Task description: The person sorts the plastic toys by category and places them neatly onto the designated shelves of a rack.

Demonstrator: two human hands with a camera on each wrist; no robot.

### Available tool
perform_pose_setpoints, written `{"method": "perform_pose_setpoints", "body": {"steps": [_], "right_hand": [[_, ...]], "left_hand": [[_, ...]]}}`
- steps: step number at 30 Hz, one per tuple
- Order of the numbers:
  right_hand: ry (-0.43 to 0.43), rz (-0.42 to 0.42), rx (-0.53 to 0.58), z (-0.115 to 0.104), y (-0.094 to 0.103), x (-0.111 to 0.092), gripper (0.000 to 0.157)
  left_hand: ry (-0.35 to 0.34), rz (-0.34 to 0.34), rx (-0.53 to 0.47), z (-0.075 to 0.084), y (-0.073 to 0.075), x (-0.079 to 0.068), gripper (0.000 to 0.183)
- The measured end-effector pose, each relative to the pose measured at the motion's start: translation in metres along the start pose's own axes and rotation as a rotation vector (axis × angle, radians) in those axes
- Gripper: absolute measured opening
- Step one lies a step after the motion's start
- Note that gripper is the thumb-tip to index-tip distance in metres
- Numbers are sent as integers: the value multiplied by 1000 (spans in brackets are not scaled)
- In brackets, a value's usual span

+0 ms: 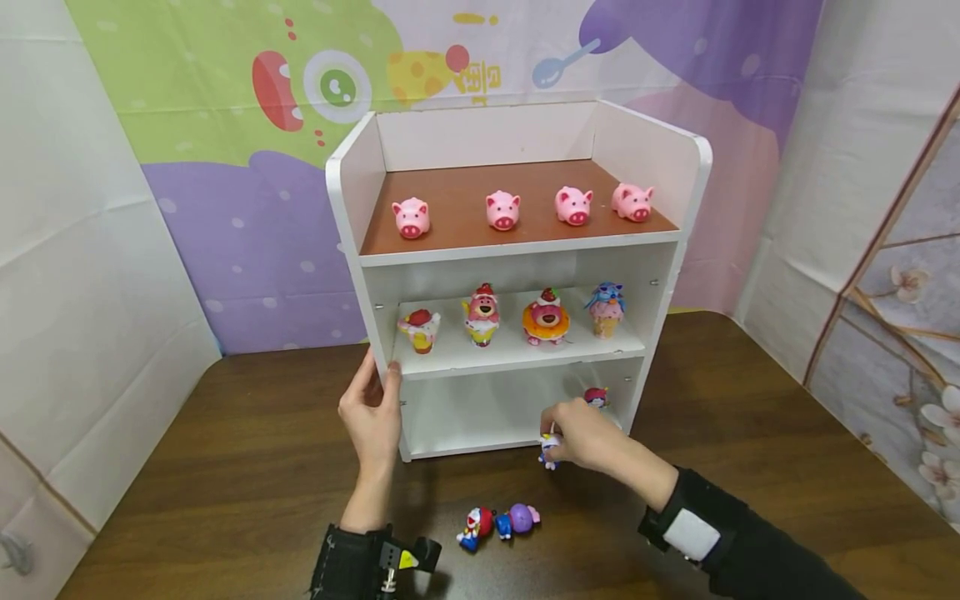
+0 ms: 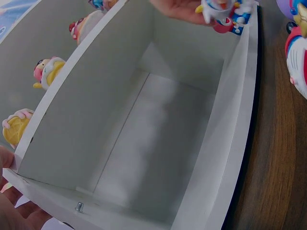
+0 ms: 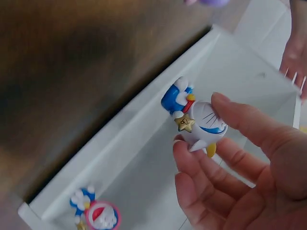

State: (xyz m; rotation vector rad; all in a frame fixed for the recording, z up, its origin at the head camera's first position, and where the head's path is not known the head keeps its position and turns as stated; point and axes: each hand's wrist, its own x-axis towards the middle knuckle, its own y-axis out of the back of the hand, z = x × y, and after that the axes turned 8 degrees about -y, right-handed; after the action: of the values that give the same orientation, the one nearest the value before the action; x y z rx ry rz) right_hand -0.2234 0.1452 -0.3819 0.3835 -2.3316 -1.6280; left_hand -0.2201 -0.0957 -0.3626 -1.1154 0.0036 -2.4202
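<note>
My right hand [image 1: 581, 435] pinches a small white-and-blue cat figurine [image 3: 204, 122] by its head, between thumb and fingers. The figurine hangs in front of the bottom shelf of a small white shelf unit [image 1: 517, 250], and a gold star shows on it in the right wrist view. Inside the bottom shelf, at the right end, stands a red-and-blue figurine [image 1: 596, 397], partly hidden by that hand in the head view. My left hand [image 1: 375, 417] grips the unit's left side panel, thumb at the front edge. Two more figurines, one red-headed [image 1: 476, 527] and one purple-headed [image 1: 517, 520], lie on the table.
Several pink pig figures, among them one at the left [image 1: 411, 218], stand on the brown top. Along the middle shelf sit several dessert-shaped figurines, including one in an orange ring [image 1: 546, 318]. A wooden table [image 1: 247, 467] carries the unit; a printed cloth [image 1: 247, 242] hangs behind.
</note>
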Motion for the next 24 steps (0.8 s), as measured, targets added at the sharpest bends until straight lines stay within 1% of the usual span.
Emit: {"method": "perform_pose_setpoints", "body": {"steps": [5,10,12,14,18,20,24], "right_hand": [[0,-36,-18,7,10,16,19],[-12,-55,-3,15,14,30,19],[-15,-49,-4,17,14,35,19],[-18,-35,-16,20,12,39,19],[-19,-22,-27,23,8,45,20],[-25,-25,-31,24,7,47,20],[-65,-39,-23,24,5,51,20]], "left_hand": [[-2,3,2,-3,0,0,36],[3,20,6,-19,2,-2,36],[3,26,8,-26,2,-2,36],[0,31,8,-28,2,-3,36],[-3,35,-9,-26,2,-2,36],[-10,30,-12,-20,1,-1,35],[-17,11,-5,-8,1,0,36]]}}
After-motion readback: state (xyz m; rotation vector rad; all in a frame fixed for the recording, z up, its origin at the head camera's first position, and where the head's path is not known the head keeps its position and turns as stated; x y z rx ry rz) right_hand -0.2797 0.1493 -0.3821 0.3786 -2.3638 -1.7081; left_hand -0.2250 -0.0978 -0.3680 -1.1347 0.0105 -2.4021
